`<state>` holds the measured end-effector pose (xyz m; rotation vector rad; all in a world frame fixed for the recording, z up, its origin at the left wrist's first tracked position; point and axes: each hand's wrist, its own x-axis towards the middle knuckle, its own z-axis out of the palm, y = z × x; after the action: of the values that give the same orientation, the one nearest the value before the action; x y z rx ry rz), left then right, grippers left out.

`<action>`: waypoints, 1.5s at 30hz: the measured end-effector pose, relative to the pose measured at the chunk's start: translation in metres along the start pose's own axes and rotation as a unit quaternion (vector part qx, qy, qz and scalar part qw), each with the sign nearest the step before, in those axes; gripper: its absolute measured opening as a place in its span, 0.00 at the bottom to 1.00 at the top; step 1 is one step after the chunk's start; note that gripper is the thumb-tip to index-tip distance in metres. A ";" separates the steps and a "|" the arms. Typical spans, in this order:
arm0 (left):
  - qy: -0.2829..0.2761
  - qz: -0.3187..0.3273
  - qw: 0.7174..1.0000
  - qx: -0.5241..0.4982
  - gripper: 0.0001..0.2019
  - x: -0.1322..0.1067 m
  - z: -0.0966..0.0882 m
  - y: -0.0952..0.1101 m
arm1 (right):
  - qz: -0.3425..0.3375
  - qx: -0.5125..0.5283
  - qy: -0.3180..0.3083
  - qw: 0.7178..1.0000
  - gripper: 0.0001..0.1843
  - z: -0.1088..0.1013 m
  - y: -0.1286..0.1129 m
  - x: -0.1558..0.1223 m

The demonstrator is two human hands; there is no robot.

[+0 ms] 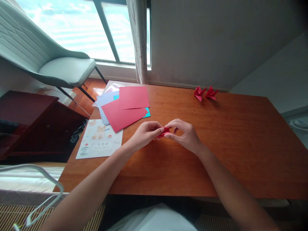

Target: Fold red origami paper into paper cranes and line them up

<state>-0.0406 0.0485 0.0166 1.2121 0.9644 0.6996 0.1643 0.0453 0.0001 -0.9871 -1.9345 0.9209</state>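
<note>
A small piece of folded red paper [164, 132] is held between my two hands, just above the middle of the wooden table. My left hand [149, 132] pinches its left side between thumb and fingers. From the right, the thumb and forefinger of my right hand [183, 133] grip the other side. Fingers cover much of the paper, so its exact folded shape is hard to make out. Two finished-looking red origami cranes [199, 93] stand side by side near the table's back edge.
Red paper sheets [134, 98] overlap blue and pale lilac sheets at the table's left. In front of them lies a white printed sheet [98, 141] with a bear drawing. A pale chair [67, 70] stands by the window, and a dark red cabinet [29, 112] is left of the table [240, 144].
</note>
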 end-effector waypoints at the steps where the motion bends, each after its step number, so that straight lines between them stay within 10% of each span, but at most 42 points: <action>1: -0.004 -0.006 1.000 0.002 0.19 0.000 0.000 -0.001 | -0.005 -0.002 0.009 1.000 0.10 0.000 0.000 0.000; 16: 0.012 -0.010 0.998 -0.067 0.18 0.000 0.002 -0.004 | -0.101 -0.160 0.051 0.980 0.05 0.004 0.002 -0.003; 24: 0.040 0.007 0.993 -0.108 0.27 0.002 0.001 -0.006 | -0.007 -0.099 0.076 0.992 0.06 0.006 0.000 -0.002; 32: 0.057 0.062 0.996 -0.002 0.19 0.003 0.015 -0.006 | 0.186 0.201 0.139 0.952 0.12 0.017 0.005 0.000; 45: 0.090 0.032 0.986 -0.137 0.17 0.005 0.011 -0.013 | 0.220 0.250 0.121 0.935 0.13 0.016 0.000 0.001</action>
<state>-0.0288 0.0447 0.0040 0.9526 0.9450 0.9728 0.1502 0.0426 -0.0066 -1.1705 -1.1965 1.3847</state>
